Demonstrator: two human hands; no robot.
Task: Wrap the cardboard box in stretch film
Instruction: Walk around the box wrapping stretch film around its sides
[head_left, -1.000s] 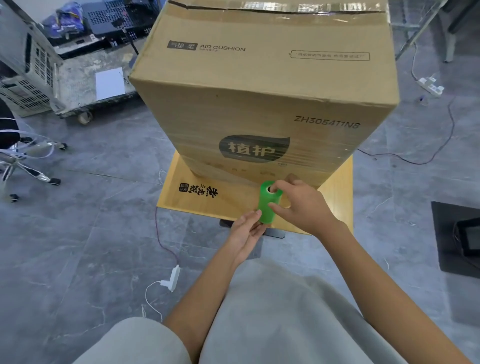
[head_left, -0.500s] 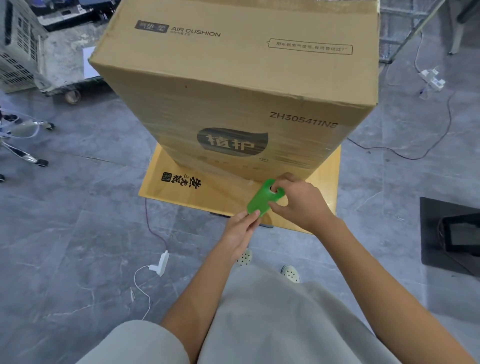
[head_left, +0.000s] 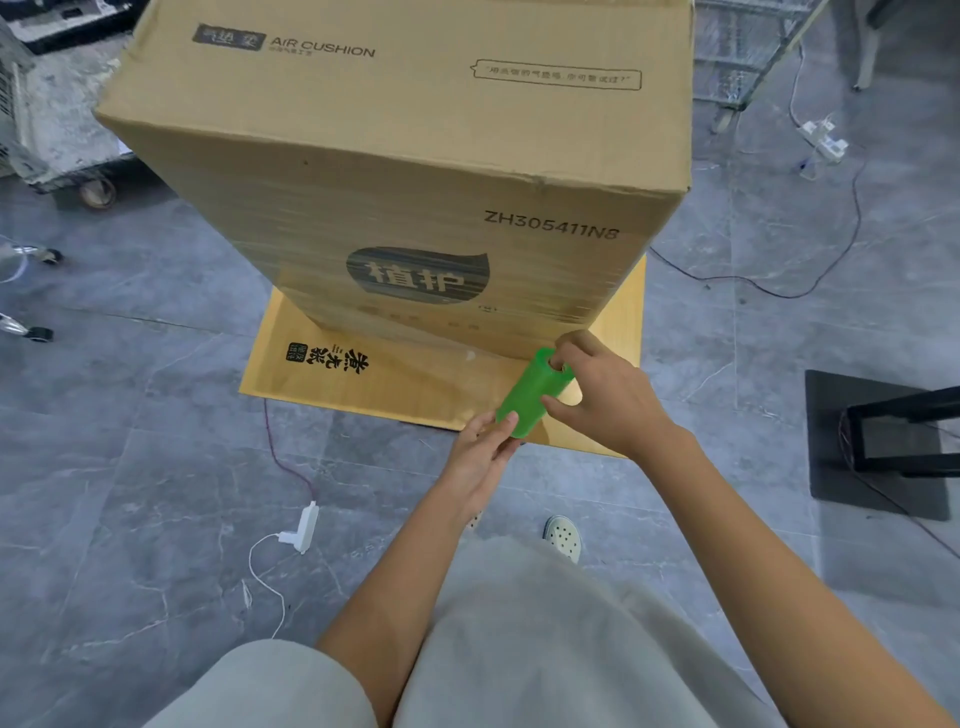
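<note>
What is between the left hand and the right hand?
The green film roll, tilted, in the head view: the left hand holds its lower end, the right hand its upper end.

The cardboard box (head_left: 415, 156) stood on a flat sheet (head_left: 363, 384) laid on the floor, straight ahead of the person. By the box's near bottom edge, towards its right corner, the film roll (head_left: 530, 395) was tilted between two hands, the right hand (head_left: 608, 400) holding its upper end close to the box and the left hand (head_left: 478, 457) holding its lower end, nearer the body. A wheeled cart (head_left: 57, 130) stood behind the box to the left, a plug adapter (head_left: 304, 527) lay on the floor left of the person's legs, and a stand base (head_left: 872, 447) sat well off to the right.
</note>
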